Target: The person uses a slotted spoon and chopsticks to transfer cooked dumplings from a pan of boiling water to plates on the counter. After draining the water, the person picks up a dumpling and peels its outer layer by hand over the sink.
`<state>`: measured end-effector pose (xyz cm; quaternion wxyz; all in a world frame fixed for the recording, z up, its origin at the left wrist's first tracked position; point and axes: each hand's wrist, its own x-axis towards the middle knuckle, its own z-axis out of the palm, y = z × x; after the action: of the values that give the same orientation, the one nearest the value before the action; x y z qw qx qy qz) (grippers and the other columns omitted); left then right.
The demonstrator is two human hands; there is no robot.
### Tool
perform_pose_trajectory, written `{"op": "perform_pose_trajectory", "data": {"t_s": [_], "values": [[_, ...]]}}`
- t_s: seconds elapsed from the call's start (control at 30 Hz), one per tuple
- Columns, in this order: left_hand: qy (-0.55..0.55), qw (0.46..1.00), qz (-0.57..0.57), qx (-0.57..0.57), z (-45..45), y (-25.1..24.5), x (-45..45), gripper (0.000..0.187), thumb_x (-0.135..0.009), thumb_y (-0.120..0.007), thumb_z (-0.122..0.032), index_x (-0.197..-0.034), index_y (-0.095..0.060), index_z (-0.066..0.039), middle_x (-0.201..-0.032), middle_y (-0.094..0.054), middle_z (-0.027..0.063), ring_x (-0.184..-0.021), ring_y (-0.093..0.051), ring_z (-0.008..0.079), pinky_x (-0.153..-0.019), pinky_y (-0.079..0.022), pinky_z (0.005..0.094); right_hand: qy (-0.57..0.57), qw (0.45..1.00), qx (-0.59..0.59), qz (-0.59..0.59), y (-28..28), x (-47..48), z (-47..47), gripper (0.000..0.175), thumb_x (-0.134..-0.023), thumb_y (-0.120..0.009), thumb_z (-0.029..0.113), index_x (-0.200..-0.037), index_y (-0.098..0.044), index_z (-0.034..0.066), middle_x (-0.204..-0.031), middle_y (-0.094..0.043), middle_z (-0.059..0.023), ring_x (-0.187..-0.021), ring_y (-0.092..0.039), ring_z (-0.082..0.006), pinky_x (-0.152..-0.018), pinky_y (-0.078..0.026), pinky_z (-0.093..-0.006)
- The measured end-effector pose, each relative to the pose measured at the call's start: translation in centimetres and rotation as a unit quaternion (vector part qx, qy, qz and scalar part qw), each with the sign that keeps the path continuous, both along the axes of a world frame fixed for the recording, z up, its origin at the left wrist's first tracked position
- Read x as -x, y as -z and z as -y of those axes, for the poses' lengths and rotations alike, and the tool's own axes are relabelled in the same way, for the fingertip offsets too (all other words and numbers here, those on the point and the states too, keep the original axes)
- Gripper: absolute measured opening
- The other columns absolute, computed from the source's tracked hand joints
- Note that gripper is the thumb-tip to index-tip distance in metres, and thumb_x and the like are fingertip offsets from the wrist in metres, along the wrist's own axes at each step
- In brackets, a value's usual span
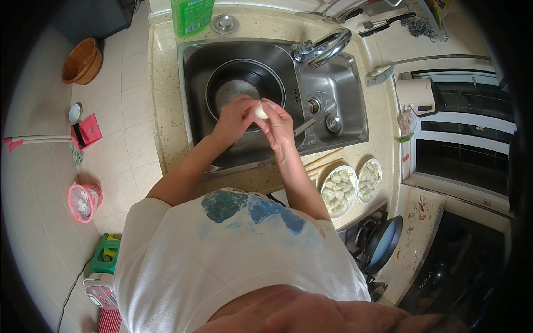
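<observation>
Between the thumb and fingers of my right hand (278, 127) is a small white rounded item (262, 111), smooth and egg-like. My left hand (235, 118) is close against its left side, fingers bent together; whether these fingertips grip it is hidden. Both hands are above the near rim of a dark round pot (270, 79). Cloudy-looking liquid (237, 92) shows at the bottom of that pot. The pot stands in the larger bowl of a stainless steel double sink (195, 145).
A chrome faucet (329, 48) rises behind the smaller basin (329, 79). Chopsticks (325, 159) lie on the counter beside two white plates of dumplings (338, 191) (369, 180). A frying pan (385, 243) is on the gas stove at right. A green bottle (192, 16) stands behind the sink.
</observation>
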<state>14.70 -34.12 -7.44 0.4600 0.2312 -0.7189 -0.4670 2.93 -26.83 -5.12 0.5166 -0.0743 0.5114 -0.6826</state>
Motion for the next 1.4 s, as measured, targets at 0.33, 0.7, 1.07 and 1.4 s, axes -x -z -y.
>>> {"op": "perform_pose_trajectory", "data": {"t_s": [0.33, 0.7, 1.07, 1.4], "values": [[0.083, 0.95, -0.026, -0.3, 0.4, 0.5, -0.2, 0.015, -0.082, -0.066, -0.01, -0.093, -0.065, 0.0, -0.088, -0.063, 0.0024, -0.081, -0.057, 0.0094, -0.069, -0.046, 0.0222, -0.019, 0.997, 0.021, 0.075, 0.0, 0.6, -0.3, 0.025, -0.089, -0.059, 0.015, -0.105, -0.058, -0.0034, -0.097, -0.063, -0.0125, -0.085, -0.064, -0.0199, -0.071, -0.058, -0.0285], [0.06, 0.992, 0.047, -0.097, 1.1, 0.4, -0.3, 0.009, -0.078, -0.066, -0.006, -0.085, -0.065, 0.0, -0.081, -0.062, 0.0067, -0.07, -0.058, 0.0131, -0.06, -0.047, 0.0248, -0.024, 0.998, -0.05, 0.0, 0.3, 0.6, -0.3, 0.027, -0.086, -0.064, 0.016, -0.105, -0.059, -0.0025, -0.092, -0.064, -0.0115, -0.081, -0.064, -0.0175, -0.066, -0.058, -0.0273], [0.083, 0.978, 0.024, -0.188, 0.9, 0.4, -0.5, 0.013, -0.08, -0.065, -0.008, -0.089, -0.064, 0.001, -0.085, -0.063, 0.0086, -0.071, -0.059, 0.0133, -0.061, -0.048, 0.0242, -0.046, 0.999, -0.015, 0.018, 0.6, 0.9, -0.2, 0.028, -0.086, -0.062, 0.013, -0.108, -0.057, -0.0041, -0.095, -0.063, -0.0129, -0.082, -0.064, -0.0192, -0.066, -0.059, -0.0281], [0.028, 0.993, 0.054, -0.103, 0.7, 0.4, -0.3, 0.011, -0.082, -0.062, -0.007, -0.09, -0.063, 0.0, -0.084, -0.063, 0.0091, -0.066, -0.059, 0.0136, -0.058, -0.048, 0.0252, -0.039, 0.999, -0.02, 0.007, 0.2, 0.5, -0.3, 0.029, -0.086, -0.062, 0.012, -0.109, -0.056, -0.0043, -0.095, -0.063, -0.0135, -0.081, -0.065, -0.0194, -0.064, -0.059, -0.0281]]}}
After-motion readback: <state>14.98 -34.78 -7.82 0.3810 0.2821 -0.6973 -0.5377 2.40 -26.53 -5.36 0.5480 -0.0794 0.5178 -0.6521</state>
